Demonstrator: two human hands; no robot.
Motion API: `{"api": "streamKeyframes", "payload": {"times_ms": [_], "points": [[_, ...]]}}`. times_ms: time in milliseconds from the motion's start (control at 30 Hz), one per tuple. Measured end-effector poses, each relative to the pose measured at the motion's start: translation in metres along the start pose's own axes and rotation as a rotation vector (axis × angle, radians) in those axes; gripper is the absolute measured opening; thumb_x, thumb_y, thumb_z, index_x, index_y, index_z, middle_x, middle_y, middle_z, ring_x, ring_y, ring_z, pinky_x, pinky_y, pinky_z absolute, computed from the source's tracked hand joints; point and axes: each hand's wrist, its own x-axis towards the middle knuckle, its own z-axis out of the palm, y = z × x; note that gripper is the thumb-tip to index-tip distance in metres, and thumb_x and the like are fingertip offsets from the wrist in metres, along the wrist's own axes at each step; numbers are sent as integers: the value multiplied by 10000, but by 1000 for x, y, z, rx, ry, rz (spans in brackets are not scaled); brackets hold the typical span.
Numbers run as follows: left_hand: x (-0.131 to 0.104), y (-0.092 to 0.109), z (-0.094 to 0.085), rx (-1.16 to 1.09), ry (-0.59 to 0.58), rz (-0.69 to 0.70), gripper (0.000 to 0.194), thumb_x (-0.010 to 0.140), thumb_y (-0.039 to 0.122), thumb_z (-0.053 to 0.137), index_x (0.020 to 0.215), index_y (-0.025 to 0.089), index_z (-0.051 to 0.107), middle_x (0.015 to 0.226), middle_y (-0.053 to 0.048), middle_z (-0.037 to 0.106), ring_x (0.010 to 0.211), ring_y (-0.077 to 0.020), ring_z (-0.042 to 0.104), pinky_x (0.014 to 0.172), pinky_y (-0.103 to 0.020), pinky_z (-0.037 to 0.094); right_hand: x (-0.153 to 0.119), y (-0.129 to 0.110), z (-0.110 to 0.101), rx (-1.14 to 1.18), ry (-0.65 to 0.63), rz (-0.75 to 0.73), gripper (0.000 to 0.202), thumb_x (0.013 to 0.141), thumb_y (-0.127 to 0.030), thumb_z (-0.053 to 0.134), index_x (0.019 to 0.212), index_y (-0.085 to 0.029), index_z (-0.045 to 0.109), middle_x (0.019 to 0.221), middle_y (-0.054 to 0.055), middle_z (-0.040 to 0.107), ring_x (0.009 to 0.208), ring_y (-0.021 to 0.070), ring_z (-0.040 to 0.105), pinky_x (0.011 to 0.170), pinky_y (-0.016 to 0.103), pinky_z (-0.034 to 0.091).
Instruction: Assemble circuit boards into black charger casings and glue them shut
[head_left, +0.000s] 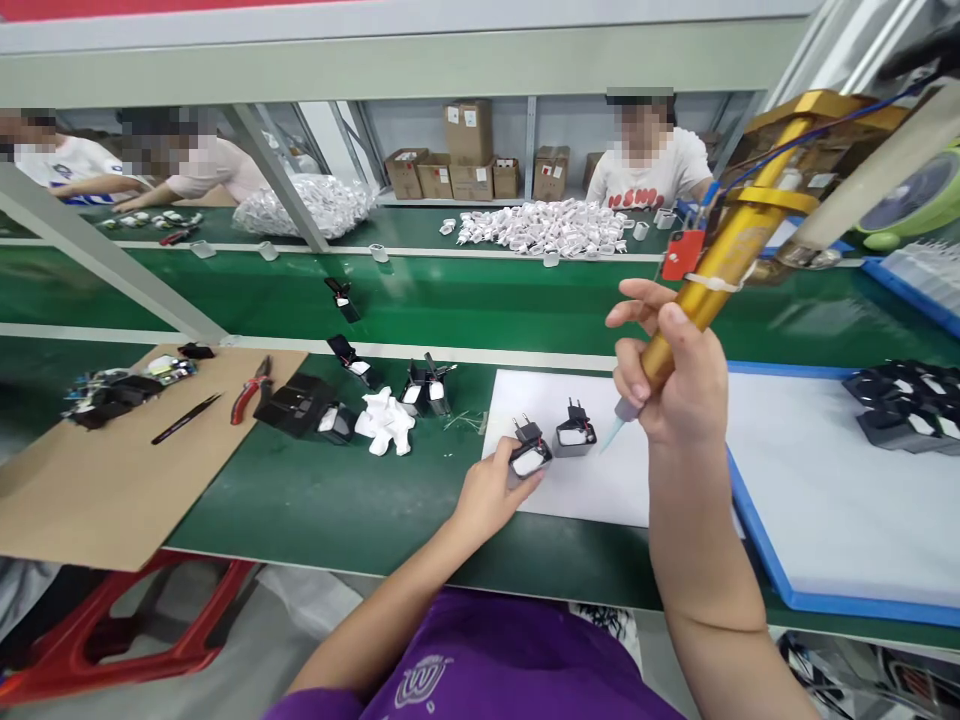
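Note:
My left hand (495, 490) has its fingers round a small black power adapter (530, 458) with its plug prongs pointing up, at the left side of a white sheet (615, 490). Just right of it stands a second black adapter (575, 436), its pale inside showing. My right hand (675, 365) is wrapped round a gold glue dispenser (712, 260), tilted, with a red switch (682, 254) on its side. The dispenser's pale blue nozzle (613, 432) points down, a little right of the second adapter and apart from it.
A blue-rimmed tray (765, 560) holds grouped black adapters (904, 405) at right. Left are black housings (296, 405), white cloth (385, 421), pliers (252, 390) and cardboard (97, 490). Beyond the green belt (465, 300), a white-parts heap (544, 228) lies before a person (652, 165).

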Motion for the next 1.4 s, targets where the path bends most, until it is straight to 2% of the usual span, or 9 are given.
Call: {"api": "streamKeyframes", "payload": {"times_ms": [167,333,600,800,967,1133,1300,1400], "points": [[3,37,-6,-168,10,68,336,788,398,660,1035,233,502,890,-6,722,642,-157,657,617,-243,485,-4,2,13,7,-32,-37,233,861,-438,649,898,-209,661,827,-18,654,323,4,394,260,155,279],[5,58,-13,-276,44,133,327,750,371,685,987,222,517,842,11,709,640,-132,640,626,-218,492,-9,2,9,0,-33,-64,237,888,-423,632,863,-189,652,811,-14,665,309,10,409,248,159,283],[3,61,-13,-270,47,133,341,735,361,699,983,218,513,835,12,706,632,-130,625,642,-227,501,-8,0,7,4,-23,-67,341,869,-460,657,704,-182,549,688,-48,588,284,7,374,241,155,251],[5,62,-11,-298,32,103,349,739,356,690,996,223,496,844,13,698,605,-126,607,609,-229,484,-8,2,6,-56,-34,-89,282,893,-472,619,892,-191,639,830,-10,659,312,11,419,248,166,268],[11,64,0,-392,-20,97,315,759,345,676,966,235,466,901,17,694,668,-126,634,643,-226,492,-7,4,10,-65,-23,-90,294,890,-493,609,897,-201,647,832,-16,657,321,5,421,262,160,279],[15,73,8,-415,36,121,331,735,345,699,914,237,443,838,25,676,673,-135,639,635,-226,477,-8,3,18,-71,-11,-84,291,892,-485,605,882,-197,637,841,-10,653,331,3,419,274,160,276],[17,81,8,-423,81,156,342,720,345,707,903,235,440,824,21,676,689,-152,657,628,-229,475,-9,2,22,-54,-32,-92,316,897,-473,601,756,-194,555,802,-32,614,321,-3,383,269,156,248],[18,83,9,-413,89,157,347,721,346,713,920,232,453,809,23,676,674,-154,658,617,-231,475,-9,2,21,-28,-45,-104,304,902,-465,600,772,-193,562,812,-26,609,322,-2,390,267,161,243]]}}
